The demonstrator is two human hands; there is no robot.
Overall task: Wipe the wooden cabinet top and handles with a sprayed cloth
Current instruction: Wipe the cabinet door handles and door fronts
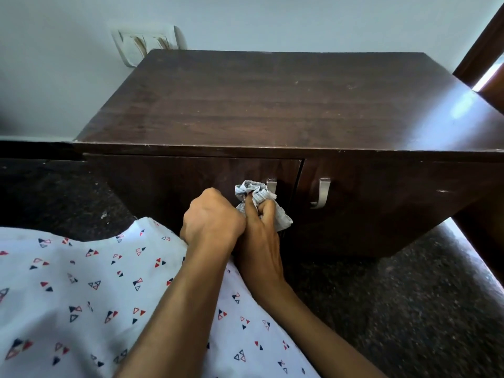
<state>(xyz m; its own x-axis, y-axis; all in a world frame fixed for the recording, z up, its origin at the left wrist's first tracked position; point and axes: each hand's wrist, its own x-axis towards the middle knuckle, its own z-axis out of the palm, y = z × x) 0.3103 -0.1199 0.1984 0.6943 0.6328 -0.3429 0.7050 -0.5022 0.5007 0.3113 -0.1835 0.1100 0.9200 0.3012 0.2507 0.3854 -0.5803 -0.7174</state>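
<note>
Dark wooden cabinet [272, 105] stands against a pale wall, on a dark speckled floor. Right hand [261, 241] holds the crumpled cloth [257, 197], fingers [266, 210] curled tight around it, against the left door handle [271, 185]. Left hand [211, 214] is fisted beside it, contents unseen. Recommendation: wrap the cloth around the handle and draw downward; right door handle [320, 193] remains.
</note>
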